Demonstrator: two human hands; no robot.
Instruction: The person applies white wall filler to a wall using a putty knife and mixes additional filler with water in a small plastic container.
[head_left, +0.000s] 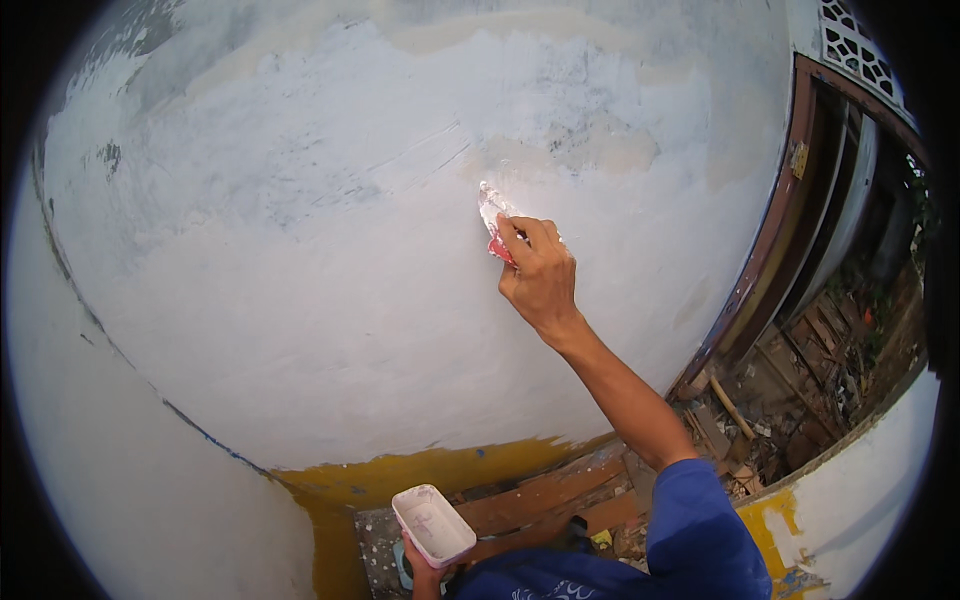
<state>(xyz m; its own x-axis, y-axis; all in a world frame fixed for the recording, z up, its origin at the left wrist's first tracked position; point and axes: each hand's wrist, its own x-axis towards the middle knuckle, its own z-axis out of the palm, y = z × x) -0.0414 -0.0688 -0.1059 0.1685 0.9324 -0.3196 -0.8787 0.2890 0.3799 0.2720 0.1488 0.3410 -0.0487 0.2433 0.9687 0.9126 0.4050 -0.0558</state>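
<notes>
My right hand [542, 275] is closed around a putty knife [492, 206] with a red part near the fingers. White paste coats its blade, which is at the plastered wall [330, 300]; whether the whole edge touches cannot be made out. Low in the view, my left hand [422, 570] grips a small rectangular tub [457, 549] from its left side. Whitish paste smears the inside of the tub. Around the blade the wall is pale, with greyer, rougher patches above it.
A yellow painted band [400, 474] runs along the wall's bottom. Wooden boards [545, 505] lie below it. At right stands a brown door frame [745, 290], with debris [790, 390] on the ground beyond. A crack-like dark line [190, 418] marks the left corner.
</notes>
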